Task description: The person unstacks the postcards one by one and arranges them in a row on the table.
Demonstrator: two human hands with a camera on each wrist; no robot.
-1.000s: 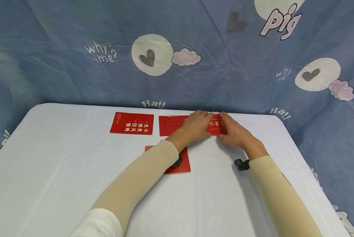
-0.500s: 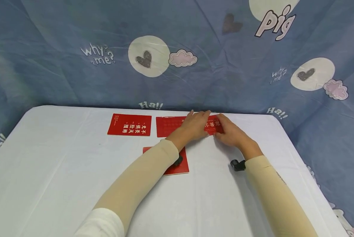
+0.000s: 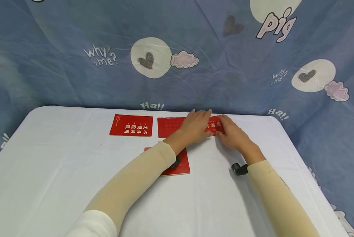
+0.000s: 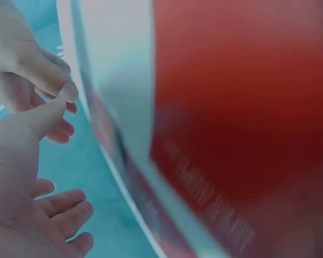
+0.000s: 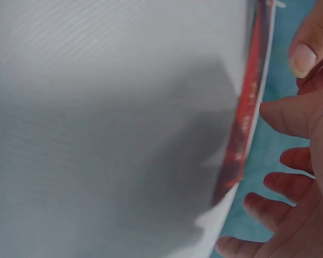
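Observation:
My left hand [image 3: 194,126] lies across a row of red printed booklets at the table's far edge. Left of it shows a red booklet [image 3: 168,127]. On its other side, a red piece with white characters [image 3: 214,124] appears between my hands. The part under my left hand is hidden, so I cannot tell whether these are one piece or two. My right hand [image 3: 234,136] is at the right end, fingertips near the far corner, thumb towards the near edge. Both wrist views show loosely spread fingers beside the red strip [image 5: 242,129]; contact is unclear.
Another red booklet [image 3: 131,125] with white characters lies further left. Nearer, a red booklet [image 3: 181,164] sits partly under my left forearm. A patterned blue cloth [image 3: 111,85] hangs behind the white table [image 3: 76,158]. Each wrist carries a small black device [image 3: 239,169].
The characters between my hands have shifted slightly left, and that red piece sits a little more tilted. Both hands stay at the row with small movements. The view itself has shifted slightly.

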